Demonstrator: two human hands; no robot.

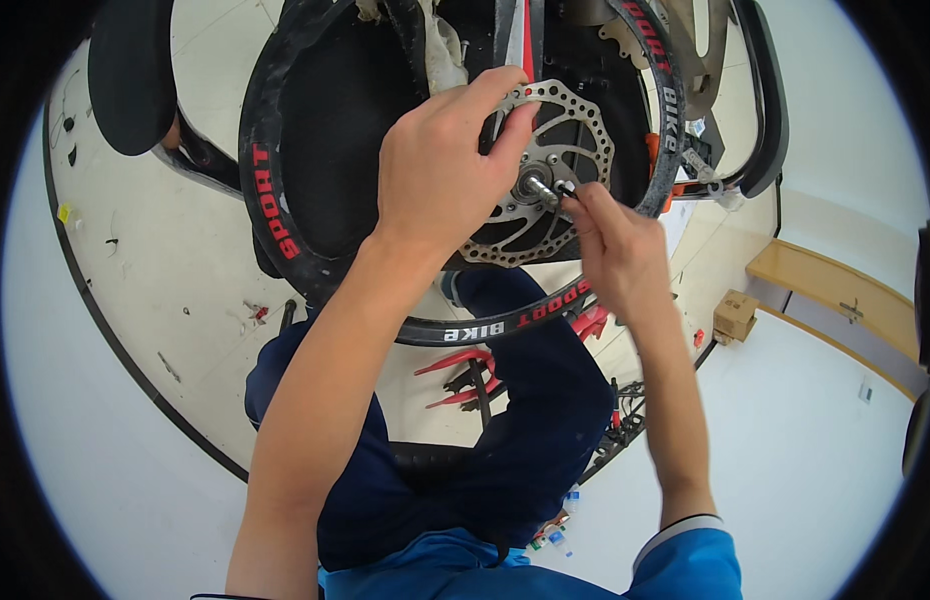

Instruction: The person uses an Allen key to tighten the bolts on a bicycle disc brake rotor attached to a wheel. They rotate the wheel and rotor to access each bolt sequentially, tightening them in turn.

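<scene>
A silver brake disc (597, 125) with a row of holes round its edge lies at the middle of a black bicycle wheel rim (261, 190) with red and white lettering. From the disc's centre a threaded axle (540, 190) sticks up. My left hand (447, 155) is closed on the far edge of the disc, thumb and fingers pinching it. Beside the axle, my right hand (617, 245) pinches a small dark tool (568, 190) close to a shiny bolt head. My fingers hide most of that tool, so its exact kind does not show.
Under the wheel is a black chair seat (340, 130) with an armrest (133, 75) on the left and another (770, 110) on the right. A red bicycle fork (455, 362) lies on the floor between my legs. A cardboard box (735, 315) stands at the right.
</scene>
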